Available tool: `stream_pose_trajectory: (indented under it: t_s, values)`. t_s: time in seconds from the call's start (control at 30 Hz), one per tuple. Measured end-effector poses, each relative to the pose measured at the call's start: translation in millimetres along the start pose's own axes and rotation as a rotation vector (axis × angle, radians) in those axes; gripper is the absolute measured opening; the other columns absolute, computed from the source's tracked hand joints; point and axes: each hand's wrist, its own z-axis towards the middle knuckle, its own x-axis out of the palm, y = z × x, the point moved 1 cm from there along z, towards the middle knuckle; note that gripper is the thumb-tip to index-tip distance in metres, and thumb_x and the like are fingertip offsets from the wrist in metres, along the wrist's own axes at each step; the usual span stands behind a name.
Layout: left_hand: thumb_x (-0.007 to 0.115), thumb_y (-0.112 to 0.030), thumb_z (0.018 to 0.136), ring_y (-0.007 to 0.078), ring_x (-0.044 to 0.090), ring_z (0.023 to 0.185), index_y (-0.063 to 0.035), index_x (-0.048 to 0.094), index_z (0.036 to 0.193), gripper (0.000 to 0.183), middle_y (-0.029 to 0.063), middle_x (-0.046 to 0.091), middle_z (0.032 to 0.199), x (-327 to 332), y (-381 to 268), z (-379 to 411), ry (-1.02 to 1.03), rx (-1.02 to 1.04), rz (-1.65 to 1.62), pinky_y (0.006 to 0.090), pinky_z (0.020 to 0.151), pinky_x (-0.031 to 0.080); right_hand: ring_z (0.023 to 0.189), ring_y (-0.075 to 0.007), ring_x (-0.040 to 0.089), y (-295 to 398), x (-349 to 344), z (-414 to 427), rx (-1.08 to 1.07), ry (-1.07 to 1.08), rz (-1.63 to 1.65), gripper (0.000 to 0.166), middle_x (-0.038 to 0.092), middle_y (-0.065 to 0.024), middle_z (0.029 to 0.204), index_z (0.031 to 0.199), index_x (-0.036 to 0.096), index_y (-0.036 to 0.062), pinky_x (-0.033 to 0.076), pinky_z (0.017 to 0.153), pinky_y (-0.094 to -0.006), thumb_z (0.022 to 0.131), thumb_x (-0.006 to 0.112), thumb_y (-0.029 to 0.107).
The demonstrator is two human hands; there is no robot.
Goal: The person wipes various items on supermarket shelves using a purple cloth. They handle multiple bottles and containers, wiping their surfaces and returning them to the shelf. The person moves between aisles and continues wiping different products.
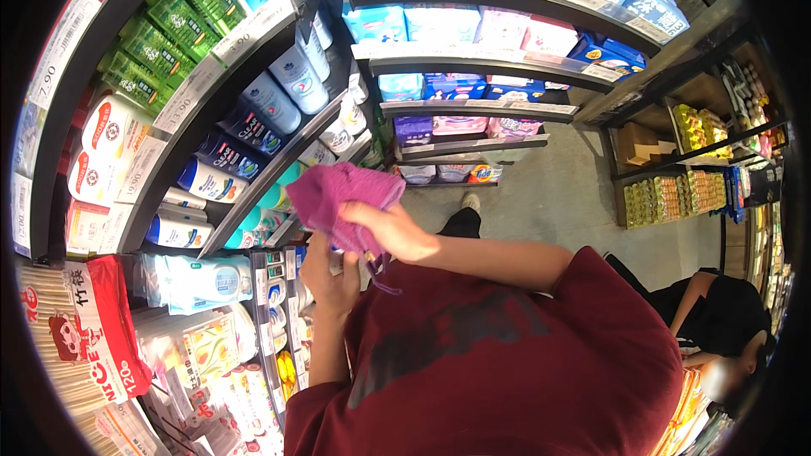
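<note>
A purple folded cloth [345, 196] with a thin hanging loop is held up in front of my chest. My right hand [386, 228] grips it from the right, thumb lying across its front. Beneath its lower left part is my left hand [331, 272], fingers raised to the cloth; the cloth hides some of the fingertips. Behind the cloth are shelves of toiletries, with teal bottles [253, 220] lying close to its left side.
Shampoo bottles [218, 180] and green boxes [190, 3] fill the shelves on the left. Packaged pads [443, 22] stand ahead. Bagged bamboo chopsticks [114, 329] hang at lower left. Egg trays [675, 197] sit at right. Another person [716, 310] bends at the lower right.
</note>
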Motion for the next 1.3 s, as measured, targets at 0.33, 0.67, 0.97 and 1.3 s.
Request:
stream_pose_trajectory:
  t_s: [0.33, 0.67, 0.97, 1.3]
  values:
    - [0.069, -0.010, 0.084, 0.0260, 0.060, 0.103, 0.0080, 0.045, 0.127, 0.052, 0.0206, 0.057, 0.117, 8, -16, 5, -0.190, -0.009, -0.351, 0.0343, 0.090, 0.047, 0.087, -0.0160, 0.065, -55, -31, 7, 0.428, 0.047, 0.293, 0.035, 0.068, -0.0048, 0.096, 0.104, 0.062, 0.0083, 0.053, 0.078, -0.0346, 0.095, 0.043, 0.037]
    - [0.068, -0.015, 0.087, 0.0267, 0.058, 0.103, 0.0006, 0.037, 0.129, 0.054, 0.0206, 0.053, 0.117, 10, -17, 7, -0.191, 0.089, -0.468, 0.0364, 0.091, 0.046, 0.087, -0.0198, 0.066, -60, -32, 9, 0.587, -0.051, 0.420, 0.034, 0.069, -0.0067, 0.101, 0.108, 0.062, 0.0109, 0.054, 0.081, -0.0368, 0.097, 0.042, 0.037]
    - [0.073, -0.009, 0.081, 0.0261, 0.061, 0.105, 0.0027, 0.044, 0.128, 0.056, 0.0177, 0.060, 0.115, -18, -14, 19, 0.137, -0.051, -0.123, 0.0359, 0.091, 0.048, 0.091, -0.0248, 0.066, -91, -55, 15, 0.616, -0.227, 0.417, 0.032, 0.066, -0.0097, 0.106, 0.116, 0.056, 0.0076, 0.055, 0.083, -0.0411, 0.097, 0.048, 0.031]
    - [0.072, 0.007, 0.076, 0.0269, 0.061, 0.105, -0.0006, 0.043, 0.122, 0.055, 0.0223, 0.060, 0.116, -87, 10, 39, -0.352, 0.099, -0.197, 0.0360, 0.089, 0.051, 0.102, -0.0261, 0.063, -70, -89, 26, 0.585, -0.274, 0.452, 0.031, 0.066, -0.0102, 0.112, 0.113, 0.061, 0.0070, 0.048, 0.095, -0.0439, 0.094, 0.050, 0.029]
